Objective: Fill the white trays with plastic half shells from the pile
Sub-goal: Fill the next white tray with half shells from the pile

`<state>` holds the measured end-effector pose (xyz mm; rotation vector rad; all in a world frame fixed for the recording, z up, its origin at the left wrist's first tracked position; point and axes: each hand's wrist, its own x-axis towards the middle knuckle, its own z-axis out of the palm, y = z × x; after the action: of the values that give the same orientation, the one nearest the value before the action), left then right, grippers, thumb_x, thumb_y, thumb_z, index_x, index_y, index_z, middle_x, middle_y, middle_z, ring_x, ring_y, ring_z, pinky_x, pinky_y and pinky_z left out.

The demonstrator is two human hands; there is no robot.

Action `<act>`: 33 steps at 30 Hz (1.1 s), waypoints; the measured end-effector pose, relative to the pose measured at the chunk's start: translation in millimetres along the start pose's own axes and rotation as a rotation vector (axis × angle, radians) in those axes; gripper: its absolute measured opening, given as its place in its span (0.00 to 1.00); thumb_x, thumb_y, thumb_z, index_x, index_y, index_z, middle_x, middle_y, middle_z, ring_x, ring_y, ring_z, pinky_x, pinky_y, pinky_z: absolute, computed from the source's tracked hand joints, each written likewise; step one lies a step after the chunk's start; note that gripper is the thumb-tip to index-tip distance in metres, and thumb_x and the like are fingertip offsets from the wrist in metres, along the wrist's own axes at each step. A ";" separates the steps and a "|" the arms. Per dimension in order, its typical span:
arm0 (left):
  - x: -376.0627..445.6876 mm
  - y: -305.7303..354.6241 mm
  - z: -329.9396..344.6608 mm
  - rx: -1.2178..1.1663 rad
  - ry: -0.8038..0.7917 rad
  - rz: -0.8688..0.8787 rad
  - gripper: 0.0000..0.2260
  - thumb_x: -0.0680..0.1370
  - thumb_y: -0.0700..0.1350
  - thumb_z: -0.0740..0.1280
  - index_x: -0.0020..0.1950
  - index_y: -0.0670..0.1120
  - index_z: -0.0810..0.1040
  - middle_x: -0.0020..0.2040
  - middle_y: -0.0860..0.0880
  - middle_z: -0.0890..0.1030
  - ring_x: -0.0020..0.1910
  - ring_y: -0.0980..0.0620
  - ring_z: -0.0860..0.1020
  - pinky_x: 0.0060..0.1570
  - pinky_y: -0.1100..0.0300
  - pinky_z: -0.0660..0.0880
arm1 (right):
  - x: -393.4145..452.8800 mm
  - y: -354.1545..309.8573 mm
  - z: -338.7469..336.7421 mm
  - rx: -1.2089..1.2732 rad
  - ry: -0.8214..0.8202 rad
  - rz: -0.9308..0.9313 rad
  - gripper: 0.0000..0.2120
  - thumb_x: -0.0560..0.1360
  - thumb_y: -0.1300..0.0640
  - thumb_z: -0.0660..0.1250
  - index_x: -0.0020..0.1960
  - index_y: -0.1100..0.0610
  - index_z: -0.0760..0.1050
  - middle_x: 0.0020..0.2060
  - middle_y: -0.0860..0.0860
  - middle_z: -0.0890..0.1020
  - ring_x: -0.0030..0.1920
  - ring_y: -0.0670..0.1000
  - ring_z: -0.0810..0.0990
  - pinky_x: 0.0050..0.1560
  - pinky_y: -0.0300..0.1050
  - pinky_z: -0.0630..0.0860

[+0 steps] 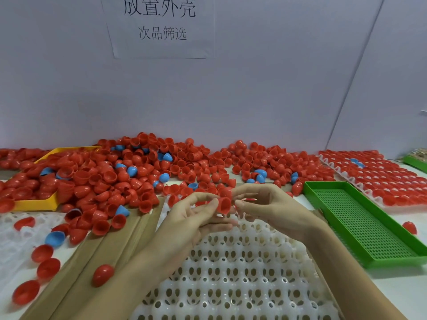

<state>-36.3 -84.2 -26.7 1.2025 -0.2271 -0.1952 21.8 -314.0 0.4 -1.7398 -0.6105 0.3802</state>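
White paper sign [159,26] taped to the wall ahead of me, large black characters 放置外壳, smaller line beneath 次品筛选, no other text I can read

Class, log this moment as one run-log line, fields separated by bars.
hands: left hand and right hand pinch one red half shell | position: above white tray | tray: near cells empty

Factory sorting bench: shell pile [143,172], trays [231,273], posted work sign [161,24].
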 end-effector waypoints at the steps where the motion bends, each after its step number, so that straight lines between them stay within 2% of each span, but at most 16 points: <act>1: 0.8 0.9 -1.0 -0.057 -0.008 -0.017 0.16 0.82 0.46 0.69 0.65 0.39 0.76 0.57 0.35 0.85 0.57 0.35 0.84 0.55 0.55 0.82 | -0.5 -0.1 0.8 -0.027 0.010 -0.011 0.12 0.80 0.49 0.74 0.62 0.50 0.84 0.51 0.49 0.85 0.46 0.48 0.80 0.48 0.40 0.78; 4: 0.2 -0.3 -1.7 -0.056 -0.064 -0.053 0.16 0.83 0.46 0.69 0.67 0.39 0.74 0.58 0.35 0.84 0.58 0.35 0.84 0.56 0.55 0.82 | 2.2 1.2 7.6 -0.036 0.045 -0.038 0.11 0.79 0.49 0.76 0.58 0.53 0.84 0.48 0.50 0.84 0.40 0.47 0.77 0.43 0.39 0.76; 8: -6.4 1.0 2.1 0.153 -0.086 -0.056 0.16 0.82 0.49 0.70 0.67 0.45 0.75 0.58 0.43 0.86 0.56 0.40 0.86 0.57 0.53 0.82 | 1.8 0.6 3.8 -0.110 0.090 -0.063 0.08 0.79 0.52 0.74 0.55 0.55 0.84 0.46 0.55 0.85 0.41 0.50 0.81 0.44 0.41 0.79; 10: -6.4 7.8 1.7 0.226 -0.062 -0.036 0.16 0.81 0.51 0.70 0.67 0.47 0.76 0.58 0.46 0.86 0.53 0.40 0.86 0.55 0.50 0.83 | -1.0 1.3 -10.4 -0.161 0.214 -0.058 0.07 0.80 0.54 0.72 0.56 0.55 0.83 0.44 0.52 0.87 0.42 0.50 0.85 0.45 0.43 0.82; 12: -4.4 12.4 -2.9 0.339 0.026 0.055 0.12 0.81 0.50 0.70 0.63 0.48 0.78 0.54 0.47 0.87 0.47 0.42 0.87 0.48 0.50 0.85 | -2.2 6.8 -28.0 -0.246 0.399 -0.042 0.04 0.81 0.57 0.71 0.56 0.54 0.83 0.43 0.52 0.87 0.42 0.51 0.87 0.43 0.43 0.82; 15: -1.3 6.8 -13.1 0.729 0.148 0.264 0.02 0.81 0.51 0.70 0.53 0.56 0.80 0.45 0.52 0.85 0.38 0.52 0.84 0.39 0.58 0.82 | -1.9 21.1 -47.1 -0.516 0.551 -0.010 0.04 0.81 0.59 0.71 0.54 0.52 0.83 0.39 0.48 0.86 0.39 0.46 0.84 0.41 0.39 0.79; 18: -1.3 -6.1 -17.7 0.987 0.048 0.279 0.03 0.82 0.56 0.68 0.49 0.60 0.79 0.42 0.57 0.83 0.36 0.55 0.80 0.38 0.64 0.77 | -3.9 32.2 -53.5 -0.753 0.513 0.056 0.08 0.81 0.60 0.72 0.54 0.48 0.83 0.39 0.40 0.85 0.41 0.40 0.83 0.41 0.32 0.78; 21: -1.7 -14.9 -18.9 1.184 -0.055 0.304 0.07 0.81 0.60 0.65 0.47 0.60 0.78 0.42 0.60 0.79 0.40 0.59 0.77 0.43 0.69 0.72 | -2.0 36.1 -53.0 -0.913 0.428 0.121 0.09 0.81 0.58 0.71 0.57 0.45 0.84 0.48 0.43 0.82 0.44 0.42 0.80 0.42 0.31 0.73; 23: -1.2 -17.2 -18.9 1.266 -0.085 0.328 0.08 0.82 0.61 0.64 0.47 0.59 0.77 0.41 0.58 0.77 0.44 0.58 0.76 0.44 0.70 0.70 | -0.4 35.9 -51.3 -0.926 0.422 0.122 0.09 0.81 0.57 0.71 0.59 0.45 0.83 0.49 0.45 0.80 0.46 0.41 0.79 0.44 0.31 0.71; 27: -3.1 -19.2 -17.6 1.388 -0.131 0.335 0.09 0.83 0.62 0.61 0.49 0.59 0.75 0.39 0.58 0.74 0.45 0.61 0.73 0.47 0.72 0.66 | -0.6 33.9 -48.6 -0.896 0.460 0.098 0.07 0.80 0.56 0.73 0.57 0.48 0.83 0.48 0.46 0.81 0.45 0.44 0.79 0.47 0.38 0.77; 31: -4.9 -19.5 -14.7 1.408 -0.147 0.352 0.09 0.84 0.62 0.59 0.51 0.61 0.74 0.42 0.58 0.75 0.45 0.62 0.73 0.54 0.74 0.64 | 2.0 36.8 -44.5 -0.910 0.431 0.112 0.06 0.79 0.58 0.74 0.54 0.49 0.85 0.46 0.43 0.81 0.44 0.43 0.79 0.46 0.35 0.76; 33: -5.0 -17.2 -13.6 1.419 -0.155 0.357 0.09 0.84 0.62 0.58 0.51 0.61 0.73 0.42 0.58 0.75 0.44 0.63 0.72 0.54 0.75 0.63 | 2.8 36.7 -43.9 -0.900 0.433 0.105 0.05 0.80 0.57 0.73 0.54 0.50 0.85 0.47 0.44 0.82 0.44 0.43 0.79 0.46 0.35 0.76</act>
<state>-37.8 -76.6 -47.8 2.5121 -0.7846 0.2560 55.7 -353.5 -23.7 -2.6158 -0.3843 -0.2617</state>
